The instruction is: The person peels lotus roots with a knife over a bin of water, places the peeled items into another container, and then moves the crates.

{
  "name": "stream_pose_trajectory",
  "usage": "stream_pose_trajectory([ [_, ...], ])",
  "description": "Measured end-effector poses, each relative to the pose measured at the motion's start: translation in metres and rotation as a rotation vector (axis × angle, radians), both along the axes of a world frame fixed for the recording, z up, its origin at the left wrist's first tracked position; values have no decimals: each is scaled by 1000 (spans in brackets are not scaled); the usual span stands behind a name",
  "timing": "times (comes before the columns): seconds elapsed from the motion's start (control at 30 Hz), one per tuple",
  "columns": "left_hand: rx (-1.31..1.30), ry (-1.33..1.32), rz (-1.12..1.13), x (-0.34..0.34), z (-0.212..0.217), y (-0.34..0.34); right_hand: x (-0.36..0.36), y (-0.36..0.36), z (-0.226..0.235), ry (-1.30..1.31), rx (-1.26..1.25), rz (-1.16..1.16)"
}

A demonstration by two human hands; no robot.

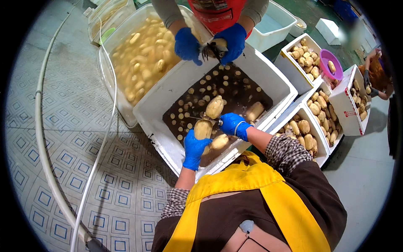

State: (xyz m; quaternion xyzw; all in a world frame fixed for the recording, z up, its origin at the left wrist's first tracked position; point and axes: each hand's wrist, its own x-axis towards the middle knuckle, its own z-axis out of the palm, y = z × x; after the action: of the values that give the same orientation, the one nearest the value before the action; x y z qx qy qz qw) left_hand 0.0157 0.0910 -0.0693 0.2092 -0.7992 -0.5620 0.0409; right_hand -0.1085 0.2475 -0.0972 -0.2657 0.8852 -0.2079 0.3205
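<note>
The left hand (194, 148), blue-gloved, grasps a pale lotus root piece (203, 129) at frame centre, its long axis running roughly up the frame, top tilted slightly right. Right of it, the right hand (231, 123) is clenched on what looks like a thin knife (200, 119), blade pointing left across the root, above the white tub (176, 80) of dark water.

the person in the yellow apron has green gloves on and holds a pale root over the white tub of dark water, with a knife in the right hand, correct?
Not quite: the gloves are blue, not green, as the head view shows. The left hand holds the pale root over the white tub of dark water, and the right hand holds the knife.
</note>
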Motion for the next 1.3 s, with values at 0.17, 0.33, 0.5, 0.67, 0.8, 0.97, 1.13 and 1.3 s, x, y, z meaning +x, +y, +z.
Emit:
stream_pose_trajectory([
  [0.17,-87,-14,62,16,-43,-10,8,-9,13,-74,51,18],
  [0.33,-65,-77,83,14,-20,3,8,-10,1,-96,101,17],
  [0.5,117,-102,95,19,-23,4,12,-9,-4,-100,147,36],
  [0.67,62,19,75,20,-45,2,10,-1,-2,-154,132,28],
  [0.8,-45,351,-61,-23,15,-10,11,18,-27,1,271,291],
  [0.97,-176,377,-139,-30,28,-25,-14,-1,-26,-449,-261,-343],
  [1.13,-522,274,-338,-14,26,-16,20,2,32,-1303,-902,-551],
  [1.3,-744,248,-89,-14,21,-8,31,3,18,-868,-952,-556],
])
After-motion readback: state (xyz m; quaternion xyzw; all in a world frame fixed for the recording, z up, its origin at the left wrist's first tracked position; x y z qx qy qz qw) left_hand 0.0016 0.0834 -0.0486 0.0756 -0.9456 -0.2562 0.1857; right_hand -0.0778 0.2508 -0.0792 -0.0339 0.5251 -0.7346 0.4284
